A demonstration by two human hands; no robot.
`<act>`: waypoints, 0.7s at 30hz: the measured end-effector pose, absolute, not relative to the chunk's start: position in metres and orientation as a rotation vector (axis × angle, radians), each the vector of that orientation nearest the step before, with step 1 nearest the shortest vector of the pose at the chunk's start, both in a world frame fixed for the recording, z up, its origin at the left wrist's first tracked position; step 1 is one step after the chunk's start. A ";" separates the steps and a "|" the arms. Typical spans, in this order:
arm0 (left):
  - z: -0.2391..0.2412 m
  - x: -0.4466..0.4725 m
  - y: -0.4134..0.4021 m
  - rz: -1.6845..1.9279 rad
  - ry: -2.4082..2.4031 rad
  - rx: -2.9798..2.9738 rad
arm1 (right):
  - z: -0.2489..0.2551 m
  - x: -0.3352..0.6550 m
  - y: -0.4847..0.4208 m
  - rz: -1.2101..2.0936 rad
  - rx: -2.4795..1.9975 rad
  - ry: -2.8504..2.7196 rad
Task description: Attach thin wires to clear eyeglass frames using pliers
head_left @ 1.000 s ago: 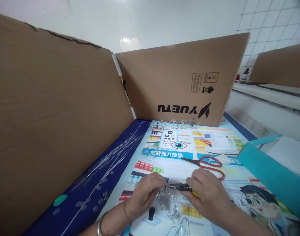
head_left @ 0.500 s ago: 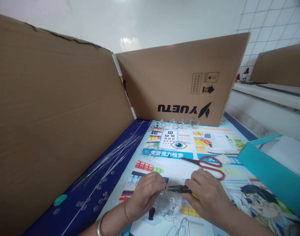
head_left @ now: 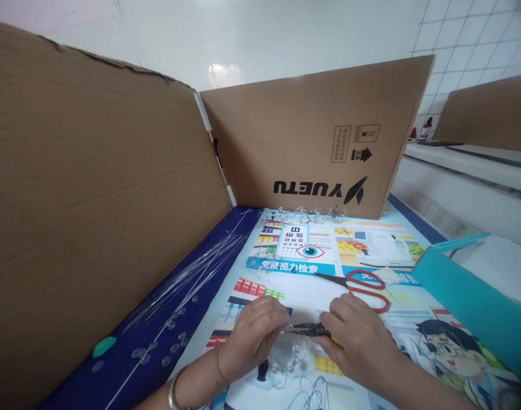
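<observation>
My right hand [head_left: 357, 333] is wrapped round a pair of pliers [head_left: 310, 329] with black jaws and yellow handles. The jaws point left and reach the fingertips of my left hand [head_left: 259, 336], which pinches thin silver wire. Below the jaws hangs or lies a tangle of wire with clear beads [head_left: 291, 361]; I cannot tell whether it rests on the sheet. Closer to me lie bent wire loops [head_left: 314, 394]. Just beyond my right hand are scissors [head_left: 366, 285] with red handles, their dark blades pointing left.
Straight wires [head_left: 192, 267] and loose clear beads [head_left: 170, 341] lie on the blue surface at left, near a green disc [head_left: 105, 346]. Cardboard panels [head_left: 303, 142] stand at the left and back. Beaded wire pieces [head_left: 307, 215] line the back panel's foot. A teal box [head_left: 469, 302] is at right.
The pliers' jaws look slightly more apart, and the right hand has shifted a little to the left. The beaded wire below has swung or tilted slightly.
</observation>
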State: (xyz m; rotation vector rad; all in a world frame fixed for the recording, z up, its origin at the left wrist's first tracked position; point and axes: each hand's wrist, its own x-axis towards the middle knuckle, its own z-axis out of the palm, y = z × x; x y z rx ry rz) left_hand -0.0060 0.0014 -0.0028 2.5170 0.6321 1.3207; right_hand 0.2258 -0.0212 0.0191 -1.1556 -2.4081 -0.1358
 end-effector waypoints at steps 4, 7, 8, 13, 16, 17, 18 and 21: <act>-0.001 -0.006 0.001 1.280 0.684 2.548 | 0.017 0.226 -0.020 -0.141 -1.187 -2.418; 0.000 -0.006 0.000 1.256 0.719 2.557 | 0.016 0.226 -0.019 -0.148 -1.200 -2.421; 0.000 -0.006 -0.001 1.249 0.727 2.555 | 0.016 0.226 -0.019 -0.152 -1.208 -2.418; -0.001 -0.005 0.000 1.198 0.815 2.540 | 0.015 0.229 -0.016 -0.166 -1.306 -2.389; -0.001 -0.005 0.000 1.185 0.849 2.543 | 0.015 0.230 -0.015 -0.116 -1.333 -2.381; -0.001 -0.005 0.000 1.186 0.852 2.545 | 0.016 0.230 -0.015 -0.085 -1.332 -2.384; -0.002 -0.005 0.000 1.185 0.853 2.547 | 0.016 0.229 -0.016 -0.050 -1.330 -2.388; -0.002 -0.004 0.000 1.178 0.857 2.552 | 0.019 0.227 -0.018 0.063 -1.316 -2.406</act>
